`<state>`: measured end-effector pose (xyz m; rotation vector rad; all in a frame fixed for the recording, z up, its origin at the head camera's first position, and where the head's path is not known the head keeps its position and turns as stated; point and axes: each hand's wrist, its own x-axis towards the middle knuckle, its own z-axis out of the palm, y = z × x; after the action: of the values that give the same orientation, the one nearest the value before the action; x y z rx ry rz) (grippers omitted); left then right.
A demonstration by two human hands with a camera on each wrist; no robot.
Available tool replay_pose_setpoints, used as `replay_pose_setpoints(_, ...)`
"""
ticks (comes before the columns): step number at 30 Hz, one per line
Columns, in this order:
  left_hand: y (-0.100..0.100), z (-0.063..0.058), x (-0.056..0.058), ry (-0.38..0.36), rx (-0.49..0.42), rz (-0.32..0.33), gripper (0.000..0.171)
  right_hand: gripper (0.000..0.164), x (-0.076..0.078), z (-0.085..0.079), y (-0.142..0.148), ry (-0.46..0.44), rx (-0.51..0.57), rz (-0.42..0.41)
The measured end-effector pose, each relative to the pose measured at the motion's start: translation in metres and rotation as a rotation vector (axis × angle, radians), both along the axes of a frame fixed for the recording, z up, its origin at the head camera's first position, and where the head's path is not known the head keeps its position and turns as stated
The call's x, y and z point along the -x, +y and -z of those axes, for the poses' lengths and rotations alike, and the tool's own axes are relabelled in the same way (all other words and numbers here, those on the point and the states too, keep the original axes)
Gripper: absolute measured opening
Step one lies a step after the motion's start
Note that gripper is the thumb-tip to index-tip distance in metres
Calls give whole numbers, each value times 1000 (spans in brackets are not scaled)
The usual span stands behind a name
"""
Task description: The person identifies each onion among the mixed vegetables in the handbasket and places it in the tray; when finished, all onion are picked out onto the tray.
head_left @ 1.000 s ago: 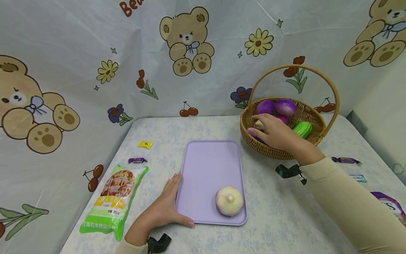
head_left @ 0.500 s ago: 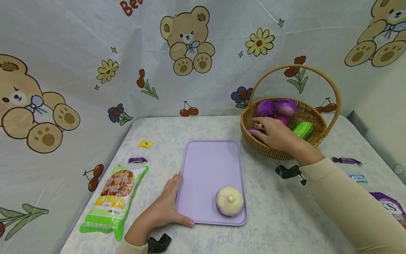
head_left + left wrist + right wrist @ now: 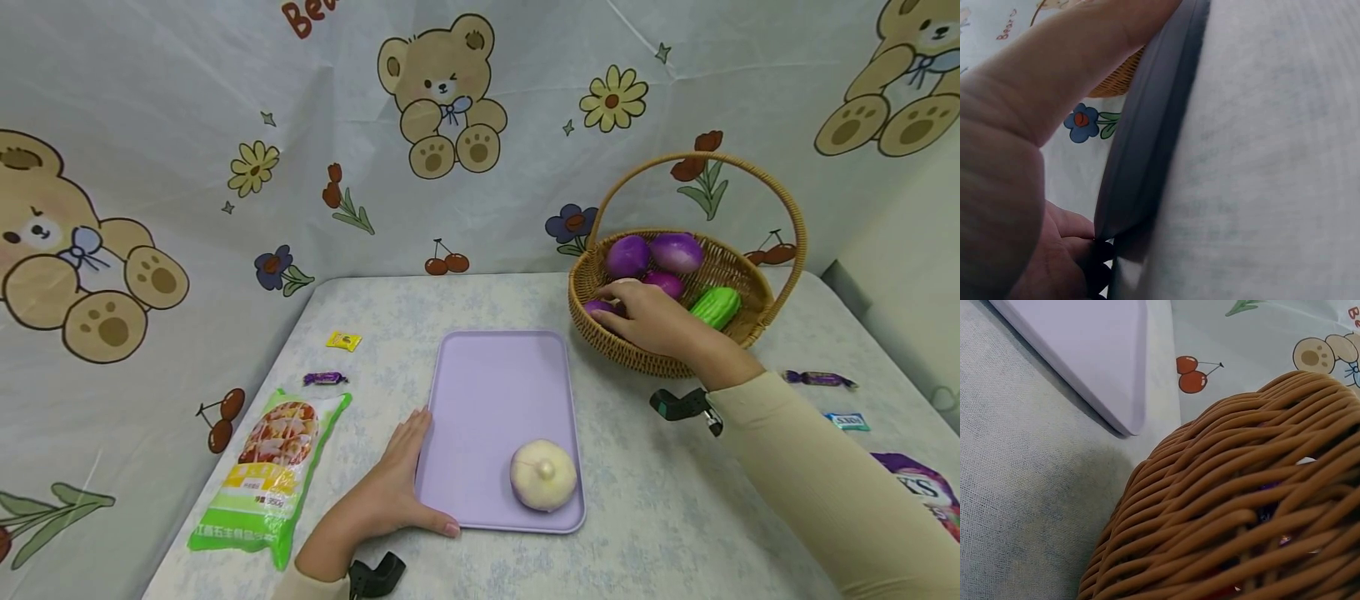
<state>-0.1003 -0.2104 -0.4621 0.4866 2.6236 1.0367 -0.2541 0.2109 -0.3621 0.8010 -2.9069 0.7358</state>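
Observation:
My left hand lies along the left edge of the lilac tray, fingers straight and thumb out at its near-left corner. A whitish round garlic bulb sits on the tray near its front right corner. My right hand reaches into the wicker basket, fingers bent down over the contents beside a purple eggplant-like vegetable. What lies under the palm is hidden, and I cannot tell whether the fingers grip it. Several more purple vegetables and a ribbed green one are in the basket.
On the left lie a green snack bag, a purple-wrapped candy and a yellow one. On the right are another purple candy, a blue packet and a purple bag. The basket's tall handle arches upward.
My right hand's fingers have drawn back slightly and closed in within the basket; a pale thing seen under them before is now hidden. The left hand and tray have not moved.

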Motion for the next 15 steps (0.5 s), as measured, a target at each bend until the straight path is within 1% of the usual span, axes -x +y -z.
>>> replay_pose_setpoints(6, 0, 0, 0, 0, 1, 5, 164, 37, 0, 2, 0, 25, 7, -5)
replay_pose_setpoints(10, 0, 0, 0, -6, -2, 2, 164, 36, 0, 2, 0, 40, 2, -9)
replay_pose_setpoints(15, 0, -1, 0, -14, -4, -8, 163, 36, 0, 1, 0, 35, -3, -12)
